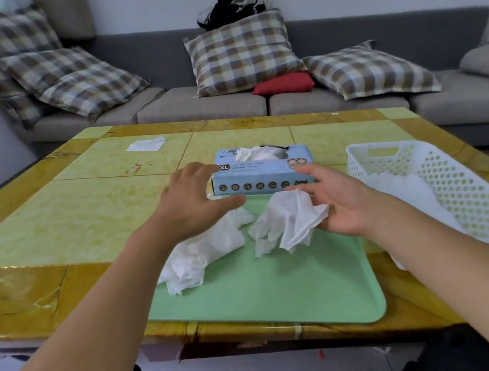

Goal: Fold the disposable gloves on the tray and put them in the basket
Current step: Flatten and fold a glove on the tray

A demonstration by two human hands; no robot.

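Observation:
A green tray (281, 298) lies on the table in front of me. A crumpled white disposable glove (202, 255) lies on the tray's left part, partly under my left forearm. My left hand (192, 201) hovers open above the tray's far edge, fingers spread, holding nothing. My right hand (337, 201) holds a second crumpled white glove (288, 223) just above the tray, the glove hanging from the fingers. To the right stands a white perforated basket (459, 189) with white gloves inside it.
A blue glove box (261, 169) marked XL stands just beyond the tray, a glove poking from its top. A white tissue (146, 144) lies at the table's far left. A sofa with plaid cushions (239, 53) runs behind the table.

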